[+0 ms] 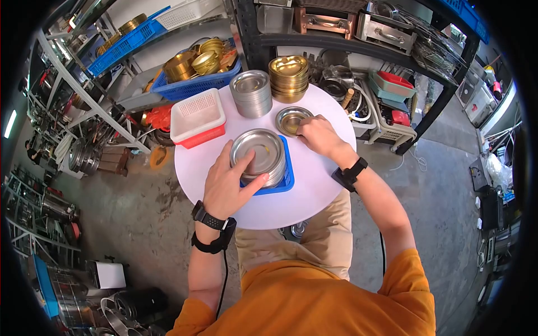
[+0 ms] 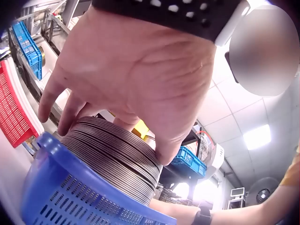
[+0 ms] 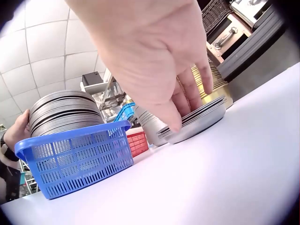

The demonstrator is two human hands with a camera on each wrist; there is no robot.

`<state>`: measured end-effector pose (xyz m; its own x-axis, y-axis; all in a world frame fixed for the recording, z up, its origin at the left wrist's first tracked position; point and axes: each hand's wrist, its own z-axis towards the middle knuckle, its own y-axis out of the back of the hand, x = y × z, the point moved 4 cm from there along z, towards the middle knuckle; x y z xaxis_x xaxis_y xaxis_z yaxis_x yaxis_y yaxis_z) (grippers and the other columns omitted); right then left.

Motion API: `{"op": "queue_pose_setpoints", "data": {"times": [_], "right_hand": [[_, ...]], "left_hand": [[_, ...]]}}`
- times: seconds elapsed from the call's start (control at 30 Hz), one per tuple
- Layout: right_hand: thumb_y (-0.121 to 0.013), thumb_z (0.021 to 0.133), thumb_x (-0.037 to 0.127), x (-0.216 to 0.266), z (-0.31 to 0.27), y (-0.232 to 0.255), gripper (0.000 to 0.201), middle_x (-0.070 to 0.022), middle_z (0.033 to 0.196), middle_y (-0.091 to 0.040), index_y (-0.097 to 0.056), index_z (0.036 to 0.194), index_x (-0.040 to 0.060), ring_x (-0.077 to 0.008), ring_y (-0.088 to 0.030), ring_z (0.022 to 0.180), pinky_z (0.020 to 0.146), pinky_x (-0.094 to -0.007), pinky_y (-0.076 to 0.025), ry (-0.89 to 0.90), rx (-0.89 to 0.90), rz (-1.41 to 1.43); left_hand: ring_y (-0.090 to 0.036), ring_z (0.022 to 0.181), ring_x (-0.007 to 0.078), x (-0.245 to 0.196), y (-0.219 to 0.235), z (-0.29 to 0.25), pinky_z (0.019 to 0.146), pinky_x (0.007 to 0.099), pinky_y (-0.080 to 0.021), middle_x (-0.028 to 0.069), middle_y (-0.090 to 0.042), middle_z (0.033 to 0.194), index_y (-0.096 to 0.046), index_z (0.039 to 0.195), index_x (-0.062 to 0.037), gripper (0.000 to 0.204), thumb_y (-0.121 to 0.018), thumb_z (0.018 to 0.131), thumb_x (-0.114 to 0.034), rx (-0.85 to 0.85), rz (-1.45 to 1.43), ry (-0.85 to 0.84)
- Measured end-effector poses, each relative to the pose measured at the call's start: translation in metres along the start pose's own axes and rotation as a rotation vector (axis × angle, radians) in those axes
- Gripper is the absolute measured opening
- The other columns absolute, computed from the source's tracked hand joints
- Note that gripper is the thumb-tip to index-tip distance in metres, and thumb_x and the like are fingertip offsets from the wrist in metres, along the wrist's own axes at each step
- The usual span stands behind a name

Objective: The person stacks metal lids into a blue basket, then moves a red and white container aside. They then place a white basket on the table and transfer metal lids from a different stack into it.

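A tall stack of round steel plates (image 1: 259, 151) stands in a blue perforated basket (image 2: 93, 187) on the table. My left hand (image 1: 225, 182) rests on this stack, fingers spread over the top plate and thumb along its near side. To the right, a short stack of shallow metal dishes (image 3: 199, 123) sits on the tabletop. My right hand (image 1: 322, 137) pinches the dishes' rim, with the thumb at the edge and the fingertips reaching inside. How many dishes are in that pinch I cannot tell.
Farther back on the round white table (image 1: 319, 190) stand another steel plate stack (image 1: 251, 95) and a stack of gold-coloured dishes (image 1: 288, 78). A white basket nested in a red one (image 1: 197, 119) is at the left. Loaded shelves (image 1: 358, 42) rise behind the table.
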<state>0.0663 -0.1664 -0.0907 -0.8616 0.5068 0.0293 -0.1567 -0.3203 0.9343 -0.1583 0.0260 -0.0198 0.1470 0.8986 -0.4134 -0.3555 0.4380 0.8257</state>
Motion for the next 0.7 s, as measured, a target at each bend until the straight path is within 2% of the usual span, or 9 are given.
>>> {"op": "queue_pose_setpoints", "data": {"times": [0.2,0.43,0.7], "right_hand": [[-0.077,0.088,0.019,0.001,0.003,-0.004,0.011,-0.0139,0.083,-0.077,-0.080,0.083,0.0094,-0.0351,-0.076,0.083,0.089,-0.0482,-0.058,-0.045,-0.007,-0.010],[-0.082,0.087,0.021,-0.005,0.004,-0.003,0.009,-0.0145,0.085,-0.078,-0.084,0.092,0.0135,-0.0342,-0.077,0.084,0.088,-0.0467,-0.059,-0.107,0.000,0.070],[-0.078,0.092,0.019,-0.005,0.001,0.007,0.009,-0.0133,0.086,-0.078,-0.084,0.095,0.0116,-0.0350,-0.076,0.086,0.090,-0.0484,-0.058,-0.038,-0.010,0.143]], "left_hand": [[-0.057,0.137,0.0523,0.000,0.000,-0.001,0.114,0.0484,-0.048,0.0394,-0.047,0.156,-0.072,0.139,-0.0052,0.062,-0.082,0.092,-0.043,-0.018,0.006,-0.008],[-0.058,0.135,0.0522,0.001,-0.001,-0.001,0.113,0.0485,-0.049,0.0395,-0.048,0.155,-0.072,0.139,-0.0063,0.062,-0.083,0.091,-0.045,-0.028,0.046,-0.020],[-0.058,0.136,0.0520,0.001,-0.002,-0.002,0.113,0.0480,-0.049,0.0397,-0.048,0.156,-0.073,0.139,-0.0075,0.062,-0.083,0.091,-0.045,-0.024,0.048,-0.007]]}}
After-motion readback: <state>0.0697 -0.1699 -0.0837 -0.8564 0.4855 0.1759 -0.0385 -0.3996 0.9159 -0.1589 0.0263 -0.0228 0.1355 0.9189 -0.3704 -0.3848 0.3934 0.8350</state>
